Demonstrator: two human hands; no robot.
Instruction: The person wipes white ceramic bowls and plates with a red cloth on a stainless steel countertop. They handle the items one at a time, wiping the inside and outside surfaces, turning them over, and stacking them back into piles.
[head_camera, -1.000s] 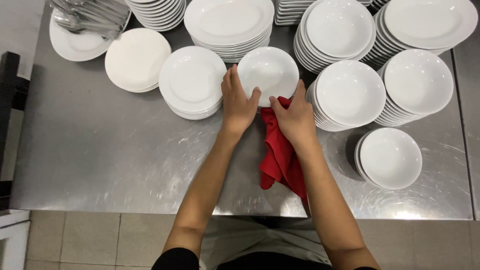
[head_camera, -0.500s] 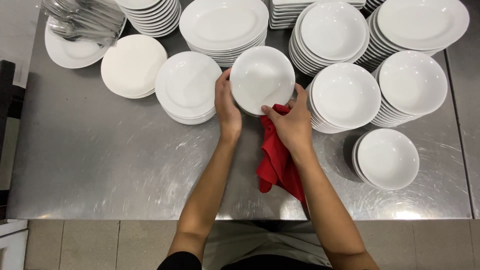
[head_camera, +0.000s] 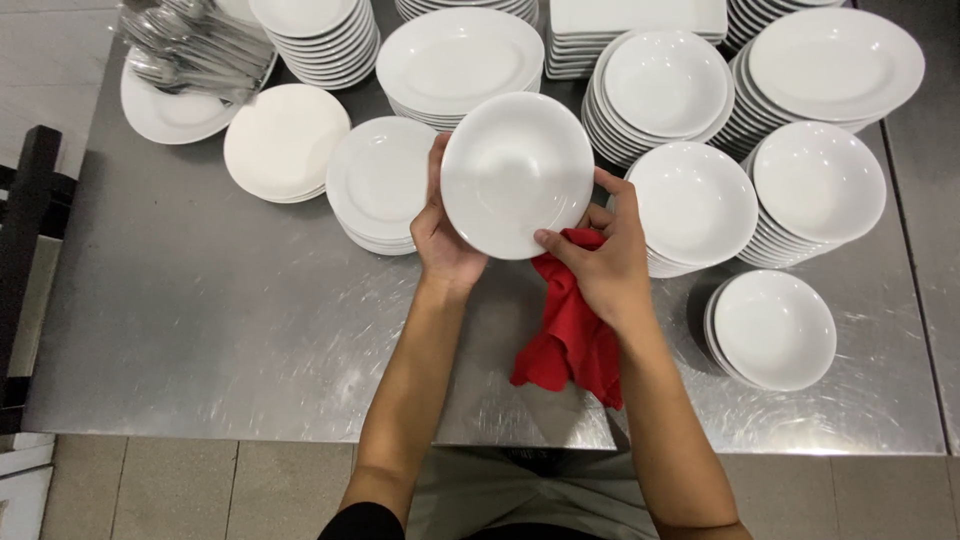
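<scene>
A crumpled red cloth hangs from the right hand over the brushed steel worktop. Both hands pinch a round white ceramic bowl above it, the left hand in a closed grip on its left rim. Beyond stand stacks of white plates.

Top plate stacks cut off (frame edge).

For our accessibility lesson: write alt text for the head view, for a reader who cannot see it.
Two hands hold a white bowl over a steel table; the left hand grips its rim, the right hand also holds a red cloth. Stacks of white plates and bowls surround them.
</scene>
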